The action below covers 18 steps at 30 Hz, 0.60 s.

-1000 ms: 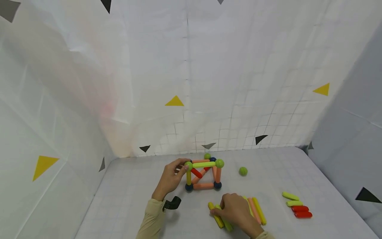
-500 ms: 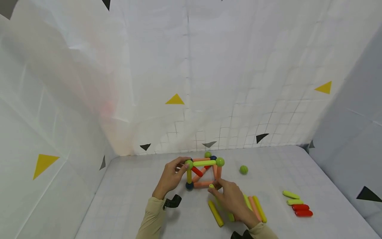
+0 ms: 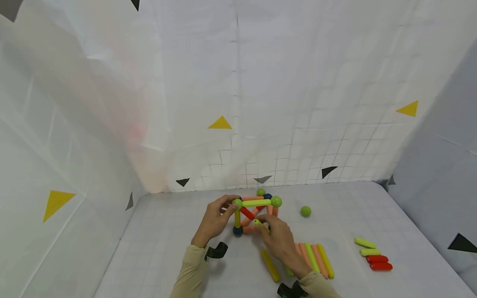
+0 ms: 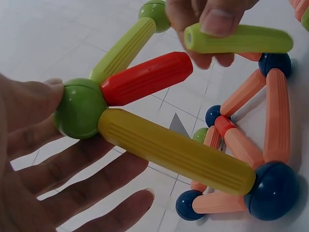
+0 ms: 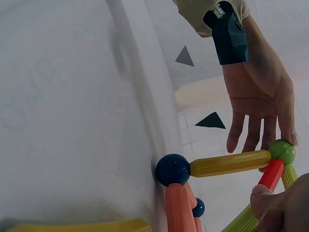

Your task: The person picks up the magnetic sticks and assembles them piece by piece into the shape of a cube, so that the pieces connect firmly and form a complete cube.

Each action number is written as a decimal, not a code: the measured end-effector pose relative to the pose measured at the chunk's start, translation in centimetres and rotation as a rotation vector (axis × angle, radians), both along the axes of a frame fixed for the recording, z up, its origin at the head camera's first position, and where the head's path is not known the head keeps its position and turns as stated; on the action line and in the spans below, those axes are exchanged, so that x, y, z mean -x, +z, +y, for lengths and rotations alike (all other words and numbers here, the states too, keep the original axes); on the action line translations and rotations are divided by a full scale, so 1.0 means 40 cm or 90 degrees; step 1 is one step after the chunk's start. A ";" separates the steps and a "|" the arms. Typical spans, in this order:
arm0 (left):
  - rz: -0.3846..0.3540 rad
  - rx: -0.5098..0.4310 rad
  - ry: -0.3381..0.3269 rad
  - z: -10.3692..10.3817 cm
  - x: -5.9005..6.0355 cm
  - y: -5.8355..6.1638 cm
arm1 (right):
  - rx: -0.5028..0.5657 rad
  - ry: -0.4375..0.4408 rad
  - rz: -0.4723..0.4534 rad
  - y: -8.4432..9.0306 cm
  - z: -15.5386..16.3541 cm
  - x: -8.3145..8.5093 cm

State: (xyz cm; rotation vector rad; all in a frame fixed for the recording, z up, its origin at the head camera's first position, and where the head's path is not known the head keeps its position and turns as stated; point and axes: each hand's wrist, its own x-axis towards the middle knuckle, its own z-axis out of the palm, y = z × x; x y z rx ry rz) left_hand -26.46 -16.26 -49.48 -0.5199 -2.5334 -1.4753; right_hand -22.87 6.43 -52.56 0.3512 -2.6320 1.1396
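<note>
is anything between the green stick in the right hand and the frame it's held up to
Nothing visible. The right hand pinches the lime stick just in front of the frame's open face, with only air between it and the green corner ball that the left hand touches.

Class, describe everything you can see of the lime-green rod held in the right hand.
The lime-green rod is a short ribbed cylinder with a flat end, plastic by its look. The right hand pinches it between thumb and fingers, lying roughly level in the air before the stick-and-ball frame, joined to nothing. The left hand touches the frame's green corner ball.
</note>
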 end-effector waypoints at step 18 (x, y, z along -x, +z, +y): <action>0.000 -0.004 0.000 0.002 0.000 -0.001 | -0.056 -0.012 -0.037 0.004 -0.011 0.009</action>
